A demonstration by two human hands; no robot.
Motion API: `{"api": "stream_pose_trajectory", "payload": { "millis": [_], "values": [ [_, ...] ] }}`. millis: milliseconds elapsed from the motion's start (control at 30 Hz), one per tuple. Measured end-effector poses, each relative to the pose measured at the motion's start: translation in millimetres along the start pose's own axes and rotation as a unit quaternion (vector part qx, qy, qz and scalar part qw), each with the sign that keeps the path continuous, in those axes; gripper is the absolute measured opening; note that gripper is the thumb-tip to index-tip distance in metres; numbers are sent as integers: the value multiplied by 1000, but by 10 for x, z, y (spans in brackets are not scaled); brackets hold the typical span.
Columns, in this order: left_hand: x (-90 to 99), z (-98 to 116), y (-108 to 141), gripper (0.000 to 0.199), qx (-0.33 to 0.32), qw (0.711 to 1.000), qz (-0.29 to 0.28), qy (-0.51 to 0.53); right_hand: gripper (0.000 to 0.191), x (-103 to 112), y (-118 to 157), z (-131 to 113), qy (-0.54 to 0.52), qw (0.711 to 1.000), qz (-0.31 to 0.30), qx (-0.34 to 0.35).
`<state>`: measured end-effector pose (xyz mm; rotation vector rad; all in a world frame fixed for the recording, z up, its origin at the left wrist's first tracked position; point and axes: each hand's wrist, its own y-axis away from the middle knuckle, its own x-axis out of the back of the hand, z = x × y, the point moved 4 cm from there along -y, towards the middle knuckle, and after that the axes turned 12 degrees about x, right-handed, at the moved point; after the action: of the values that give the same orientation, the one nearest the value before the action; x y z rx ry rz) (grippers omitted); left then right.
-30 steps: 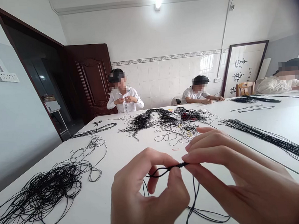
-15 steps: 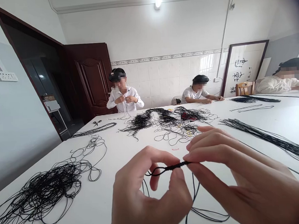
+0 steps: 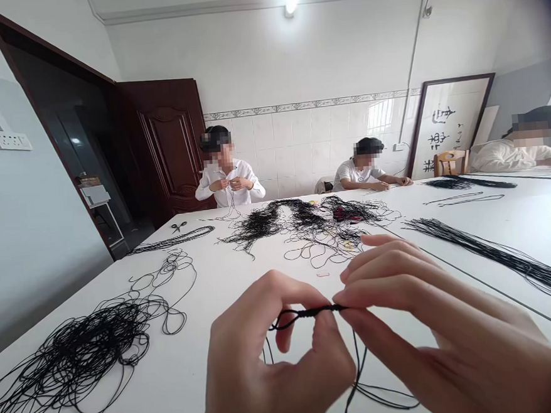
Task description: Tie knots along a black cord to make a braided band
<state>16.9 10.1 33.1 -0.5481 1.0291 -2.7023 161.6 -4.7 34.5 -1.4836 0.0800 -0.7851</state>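
Observation:
My left hand (image 3: 271, 351) pinches the looped end of a thin braided black cord (image 3: 306, 313) between thumb and fingers. My right hand (image 3: 420, 322) comes in from the right and holds the other end of the knotted section between its fingertips. Loose black cord tails (image 3: 360, 377) hang down from the braid, between my hands and over the white table (image 3: 214, 280). Part of the cord is hidden behind my fingers.
A large loose heap of black cord (image 3: 87, 345) lies to my left. Across the table are a black tangle (image 3: 300, 220), scissors (image 3: 179, 226) and a long cord bundle (image 3: 491, 260). Two co-workers (image 3: 229, 178) sit at the far side.
Both hands stay nearly in place, still pinching the cord. The braided section sits slightly lower, and my right fingertips have shifted a little to the left.

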Motion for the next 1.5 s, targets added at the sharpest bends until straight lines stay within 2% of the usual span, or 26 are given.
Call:
{"api": "stream_pose_trajectory", "payload": {
  "millis": [200, 533, 767, 900, 967, 1067, 1200, 1300, 1400, 1500],
  "values": [
    [-48, -24, -4, 19, -30, 998, 35, 34, 15, -11, -5, 4, -21, 1000, -3, -4],
    [-36, -30, 9, 17, -17, 999, 43, 6, 19, -24, 52, 19, -38, 999, -8, -25],
    [-34, -90, -32, 15, 43, 999, -30, -1, 18, -33, 65, 48, -20, 1000, -16, -8],
    [-91, -174, -76, 17, 135, 987, -80, 18, 16, 35, 70, 138, 20, 999, -5, -29],
    [-140, -179, -87, 25, 164, 981, -100, 31, 13, 78, 76, 182, 47, 998, -27, -44],
    [-234, -116, -79, 25, 144, 979, -139, 29, 24, 139, 98, 179, 51, 995, -73, -34],
    [-350, -105, -31, 32, 147, 971, -177, 62, 13, 246, 151, 112, 40, 995, -81, -32],
    [-471, -179, 39, 33, 159, 954, -234, 97, 16, 281, 190, 105, 25, 991, -120, -62],
    [-554, -262, 134, 33, 189, 945, -239, 123, 19, 287, 204, 127, -4, 980, -179, -83],
    [-559, -237, 265, 33, 216, 935, -228, 165, 19, 320, 198, 128, -34, 969, -211, -122]
  ]
}}
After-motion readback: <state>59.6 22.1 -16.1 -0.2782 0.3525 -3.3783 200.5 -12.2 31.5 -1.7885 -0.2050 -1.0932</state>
